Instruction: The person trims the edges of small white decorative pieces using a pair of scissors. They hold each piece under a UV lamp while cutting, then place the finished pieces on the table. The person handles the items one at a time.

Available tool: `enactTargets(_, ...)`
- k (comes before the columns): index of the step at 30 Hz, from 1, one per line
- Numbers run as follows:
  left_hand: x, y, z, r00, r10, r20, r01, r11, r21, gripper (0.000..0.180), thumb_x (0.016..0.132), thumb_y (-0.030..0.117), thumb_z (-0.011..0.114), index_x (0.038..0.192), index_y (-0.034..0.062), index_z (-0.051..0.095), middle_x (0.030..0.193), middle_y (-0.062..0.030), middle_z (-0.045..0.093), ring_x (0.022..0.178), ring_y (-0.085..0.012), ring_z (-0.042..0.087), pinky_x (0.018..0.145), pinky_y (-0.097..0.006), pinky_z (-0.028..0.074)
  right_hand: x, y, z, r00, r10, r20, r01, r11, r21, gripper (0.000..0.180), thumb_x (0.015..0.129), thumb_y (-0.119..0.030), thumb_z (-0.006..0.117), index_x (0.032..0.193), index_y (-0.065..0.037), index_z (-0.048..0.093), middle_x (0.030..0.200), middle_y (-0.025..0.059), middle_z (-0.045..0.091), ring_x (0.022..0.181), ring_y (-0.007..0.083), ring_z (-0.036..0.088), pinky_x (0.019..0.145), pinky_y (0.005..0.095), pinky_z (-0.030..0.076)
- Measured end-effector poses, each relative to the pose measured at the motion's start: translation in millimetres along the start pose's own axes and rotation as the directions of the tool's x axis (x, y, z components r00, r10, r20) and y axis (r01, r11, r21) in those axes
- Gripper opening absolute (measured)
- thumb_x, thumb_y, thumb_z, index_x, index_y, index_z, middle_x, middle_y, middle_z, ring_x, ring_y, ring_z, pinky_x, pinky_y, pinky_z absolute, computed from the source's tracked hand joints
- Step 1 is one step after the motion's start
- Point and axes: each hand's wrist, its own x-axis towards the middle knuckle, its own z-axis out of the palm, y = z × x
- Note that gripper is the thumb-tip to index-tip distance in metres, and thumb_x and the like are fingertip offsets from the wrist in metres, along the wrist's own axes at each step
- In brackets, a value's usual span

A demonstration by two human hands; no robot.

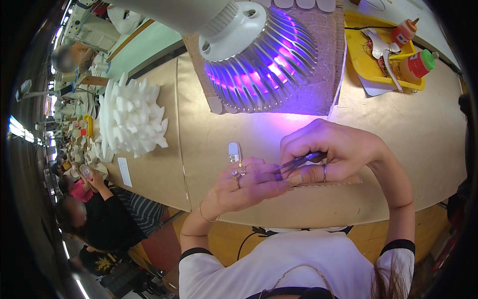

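Clamped on thin tweezers [298, 162], right hand [331, 152] meets curled left hand [249, 184] under purple lamp [261, 60].

A factory workshop — one long desk [209, 124] shared by seated workers [99, 214]; stacked white foam parts [132, 117]; a yellow tray [366, 62] of glue bottles [419, 64].

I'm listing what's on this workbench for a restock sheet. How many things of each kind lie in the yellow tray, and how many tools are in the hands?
Squeeze bottles in the yellow tray: 2 (orange cap, green cap)
Metal scissors in the tray: 1
Tweezers, in the right hand beside the left hand: 1
Total: 4
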Motion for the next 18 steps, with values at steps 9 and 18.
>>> enactTargets(9, 0, -2, 1, 0.999, 0.007, -0.046, -0.005, 1.000, 0.027, 0.029, 0.069, -0.004, 0.075, 0.096, 0.0040, 0.069, 0.089, -0.0095, 0.069, 0.081, -0.0223, 0.069, 0.065, -0.031, 0.054, -5, -4, 6, 0.992, 0.114, -0.050, -0.114, 0.993, 0.020, 0.021, 0.089, -0.019, 0.069, 0.097, 0.001, 0.065, 0.080, 0.0052, 0.064, 0.069, 0.0111, 0.054, 0.061, 0.0271, 0.045)
enactTargets(18, -1, -10, 2, 0.997, -0.058, -0.052, 0.062, 0.995, 0.078, 0.027, 0.068, 0.001, 0.079, 0.092, 0.0094, 0.071, 0.086, -0.0019, 0.071, 0.076, -0.0159, 0.071, 0.058, -0.026, 0.055, -8, -11, 10, 0.936, 0.323, -0.139, -0.312, 0.945, 0.097, 0.022, 0.090, -0.021, 0.069, 0.095, 0.000, 0.067, 0.073, 0.0016, 0.060, 0.065, 0.0079, 0.048, 0.059, 0.0249, 0.042)
